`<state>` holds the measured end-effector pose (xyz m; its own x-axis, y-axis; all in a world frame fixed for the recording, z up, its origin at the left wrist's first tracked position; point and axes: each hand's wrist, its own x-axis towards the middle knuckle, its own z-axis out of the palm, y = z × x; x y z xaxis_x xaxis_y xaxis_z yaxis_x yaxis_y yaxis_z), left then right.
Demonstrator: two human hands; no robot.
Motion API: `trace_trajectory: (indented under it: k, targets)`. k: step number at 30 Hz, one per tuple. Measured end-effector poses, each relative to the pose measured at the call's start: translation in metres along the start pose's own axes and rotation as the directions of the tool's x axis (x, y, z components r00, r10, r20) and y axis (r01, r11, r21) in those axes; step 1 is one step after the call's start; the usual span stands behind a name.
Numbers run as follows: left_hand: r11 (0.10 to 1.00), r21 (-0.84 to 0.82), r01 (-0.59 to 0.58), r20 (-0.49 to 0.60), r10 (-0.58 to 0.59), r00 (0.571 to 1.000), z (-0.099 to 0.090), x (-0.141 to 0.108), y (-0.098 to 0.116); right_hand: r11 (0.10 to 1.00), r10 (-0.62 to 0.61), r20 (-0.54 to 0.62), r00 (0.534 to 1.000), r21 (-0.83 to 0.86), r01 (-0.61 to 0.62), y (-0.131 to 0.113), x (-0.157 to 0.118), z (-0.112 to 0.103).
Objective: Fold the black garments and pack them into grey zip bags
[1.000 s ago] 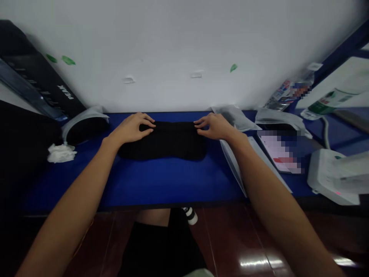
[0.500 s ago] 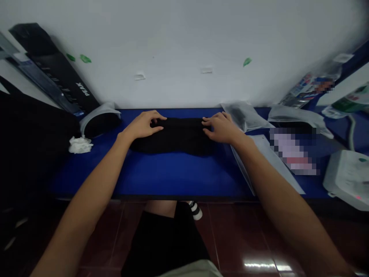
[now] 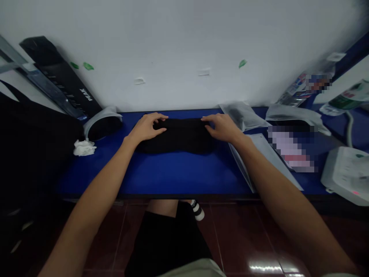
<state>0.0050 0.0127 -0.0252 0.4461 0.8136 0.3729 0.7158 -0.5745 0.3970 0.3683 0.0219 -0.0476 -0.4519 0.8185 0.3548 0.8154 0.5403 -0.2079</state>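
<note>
Near the back edge of the blue table (image 3: 181, 175), in front of the pale wall (image 3: 173, 42), a folded black cloth (image 3: 181, 137) lay crosswise, wider than it was deep, its near edge slightly wavy; the left hand (image 3: 146, 127) rested over its far left part, and the right hand (image 3: 222, 127) touched it at the far right corner; the left fingers were curved, a dark gap parting them from the thumb, so that they stood open upon the fabric rather than clenched; the right fingers reached out along the far edge with the thumb apart, open as well; whether a little fabric was tucked under the fingertips could not be told. By its look it was soft, limp and light, neither fragile nor slippery; lifted by one end it would probably have sagged and loosened its folds, so the surest hold seemed to be at both far corners, all layers pinched together; its darkness hid how many there were. Off to the left sat a crumpled white tissue (image 3: 84, 148) and a pale pouch (image 3: 91, 122) around something black; on the other side a frosted bag (image 3: 245, 118) lay just beyond the right hand, while a translucent sleeve (image 3: 271, 157) passed beneath the right forearm (image 3: 276, 200).
</note>
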Motion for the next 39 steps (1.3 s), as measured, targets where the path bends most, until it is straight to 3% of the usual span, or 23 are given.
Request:
trace_trajectory:
  k: [8,16,21,24,26,28,29,30,31,33,35,39]
  targets:
    - [0.997,0.079,0.008,-0.087,-0.001,0.996,-0.003,0.004,0.009,0.992,0.08,-0.032,0.996,0.103,-0.077,-0.005,0.004,-0.007]
    - [0.992,0.123,0.026,-0.022,-0.023,0.999,-0.002,0.002,0.013,0.997,0.045,-0.024,0.999,0.07,-0.043,-0.004,0.004,-0.008]
    - [0.986,0.116,0.121,-0.073,-0.113,0.991,0.001,0.002,0.013,0.997,0.042,-0.008,0.999,0.064,-0.041,-0.006,0.003,-0.009]
    - [0.989,0.07,0.128,-0.091,-0.122,0.988,-0.007,0.002,0.015,0.993,0.012,-0.08,0.997,0.114,-0.003,-0.01,0.002,-0.019]
    - [0.992,-0.023,0.123,-0.089,-0.124,0.988,-0.018,0.001,0.016,0.971,-0.01,-0.094,0.995,0.238,0.033,-0.014,0.0,-0.031]
    - [0.98,-0.147,0.136,0.028,-0.133,0.991,-0.031,0.0,0.02,0.907,-0.078,0.027,0.997,0.417,0.06,-0.02,-0.004,-0.043]
    - [0.968,-0.201,0.152,0.163,-0.119,0.979,-0.037,-0.001,0.022,0.869,-0.137,0.134,0.982,0.491,0.054,-0.023,-0.005,-0.048]
    - [0.957,-0.233,0.172,0.323,-0.09,0.942,-0.042,-0.002,0.024,0.841,-0.2,0.25,0.947,0.539,0.035,-0.025,-0.007,-0.052]
    - [0.951,-0.243,0.189,0.477,-0.052,0.877,-0.045,-0.002,0.027,0.829,-0.253,0.355,0.9,0.559,0.013,-0.027,-0.008,-0.054]
    - [0.953,-0.227,0.2,0.666,0.002,0.746,-0.048,-0.003,0.032,0.837,-0.298,0.486,0.821,0.546,-0.02,-0.028,-0.01,-0.056]
    - [0.961,-0.201,0.188,0.72,0.015,0.694,-0.046,-0.003,0.035,0.849,-0.297,0.534,0.791,0.527,-0.037,-0.025,-0.01,-0.054]
    - [0.962,-0.214,0.168,0.722,0.039,0.691,-0.043,-0.003,0.035,0.85,-0.287,0.562,0.776,0.523,-0.064,-0.013,-0.01,-0.054]
